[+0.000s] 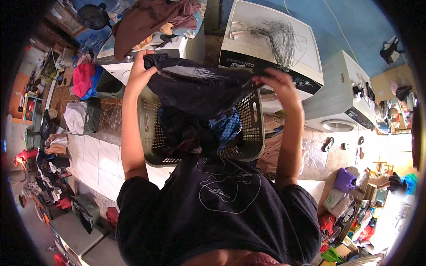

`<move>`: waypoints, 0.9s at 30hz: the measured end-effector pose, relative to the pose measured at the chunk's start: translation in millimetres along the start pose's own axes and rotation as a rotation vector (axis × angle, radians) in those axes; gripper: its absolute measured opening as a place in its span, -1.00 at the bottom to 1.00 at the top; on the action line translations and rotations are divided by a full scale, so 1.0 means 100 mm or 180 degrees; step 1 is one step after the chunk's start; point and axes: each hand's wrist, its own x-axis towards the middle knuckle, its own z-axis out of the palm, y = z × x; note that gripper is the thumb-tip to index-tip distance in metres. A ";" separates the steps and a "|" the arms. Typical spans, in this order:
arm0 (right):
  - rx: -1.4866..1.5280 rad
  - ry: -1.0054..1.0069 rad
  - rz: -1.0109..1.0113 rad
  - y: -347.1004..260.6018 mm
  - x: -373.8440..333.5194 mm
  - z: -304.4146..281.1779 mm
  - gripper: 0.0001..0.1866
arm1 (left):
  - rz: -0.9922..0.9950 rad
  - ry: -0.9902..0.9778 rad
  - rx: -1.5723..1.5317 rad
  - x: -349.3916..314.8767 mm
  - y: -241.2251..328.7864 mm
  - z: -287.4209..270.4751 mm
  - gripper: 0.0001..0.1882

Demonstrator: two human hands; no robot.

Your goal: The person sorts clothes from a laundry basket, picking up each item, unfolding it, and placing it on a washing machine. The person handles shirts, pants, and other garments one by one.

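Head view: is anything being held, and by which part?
A dark cloth: the left hand grips its bunched upper left corner; the right hand is at the opposite end, too blurred to tell its grip.

The garment [191, 95] is near-black with a pale grey patch, the basket [252, 116] dark grey-green, the checked cloth [227, 126] blue. The shirt [226, 230] is black with white line-work, the washer [242, 44] white and black, the wall [339, 26] blue.

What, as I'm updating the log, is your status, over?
Left hand pinching black garment. Right hand at its other end, blurred, grip unclear. Garment held above perforated laundry basket. Nothing visibly in the way.
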 end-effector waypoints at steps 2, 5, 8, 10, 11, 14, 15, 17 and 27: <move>0.1393 0.0229 -0.0165 -0.43 -0.05 -0.02 -0.51 | 0.0497 0.0130 0.0648 -0.02 0.13 -0.14 -0.57; 0.2459 0.0323 -0.1189 -0.75 -0.10 0.13 -0.73 | 0.0760 0.0530 -0.0493 -0.05 0.24 -0.33 -0.55; 0.1311 0.0399 -0.0300 -0.63 0.00 0.29 -0.71 | 0.0635 -0.0184 0.0035 -0.08 0.13 -0.20 -0.57; 0.0733 0.0342 0.0210 -0.47 0.18 0.37 -0.82 | -0.0064 -0.1019 0.1089 -0.04 0.02 -0.13 -0.66; 0.0634 0.0552 0.0387 -0.44 0.20 0.35 -0.84 | -0.0173 -0.0904 0.1932 -0.07 -0.03 -0.10 -0.73; 0.0825 0.0865 0.0174 -0.56 0.20 0.16 -0.81 | -0.0446 -0.0731 0.1374 -0.11 -0.03 0.00 -0.80; 0.1073 0.0565 0.0040 -0.59 0.21 0.15 -0.79 | -0.0480 -0.1022 0.0641 -0.12 0.01 0.03 -0.79; 0.1623 0.0181 -0.0006 -0.58 0.24 0.30 -0.75 | -0.0697 -0.1274 -0.1151 -0.17 0.15 0.20 -0.75; -0.0476 0.0106 -0.0901 -0.07 0.35 0.99 -0.63 | -0.0787 -0.1488 -0.1769 -0.33 0.69 0.97 -0.48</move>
